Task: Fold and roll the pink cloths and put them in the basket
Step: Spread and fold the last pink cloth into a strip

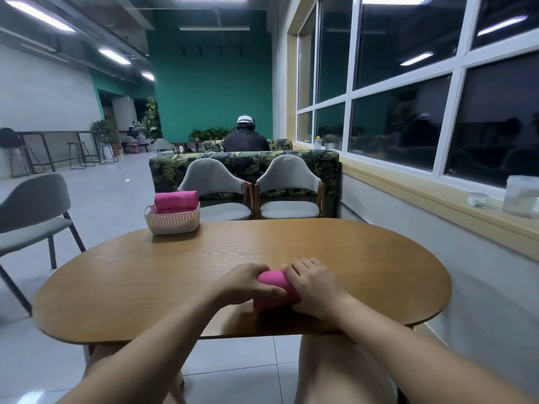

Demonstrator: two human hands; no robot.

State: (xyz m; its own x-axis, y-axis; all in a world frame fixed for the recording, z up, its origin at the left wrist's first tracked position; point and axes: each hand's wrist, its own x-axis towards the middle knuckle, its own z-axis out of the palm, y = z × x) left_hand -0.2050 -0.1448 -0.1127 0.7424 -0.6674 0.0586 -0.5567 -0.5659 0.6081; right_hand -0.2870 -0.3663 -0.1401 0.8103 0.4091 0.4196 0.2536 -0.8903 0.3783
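Note:
A rolled pink cloth (275, 290) lies on the wooden table (180, 275) near its front edge. My left hand (248, 282) grips the roll's left end, fingers curled over its top. My right hand (316, 287) wraps round its right end. At the table's far left stands a white woven basket (172, 220) with pink rolled cloths (176, 199) stacked inside, rising above its rim.
Two grey chairs (288, 185) stand across the table, with another grey chair (32, 211) to the left. A windowsill (437, 205) with clear containers runs along the right. A person (246, 138) sits with their back turned, behind a leafy-patterned sofa.

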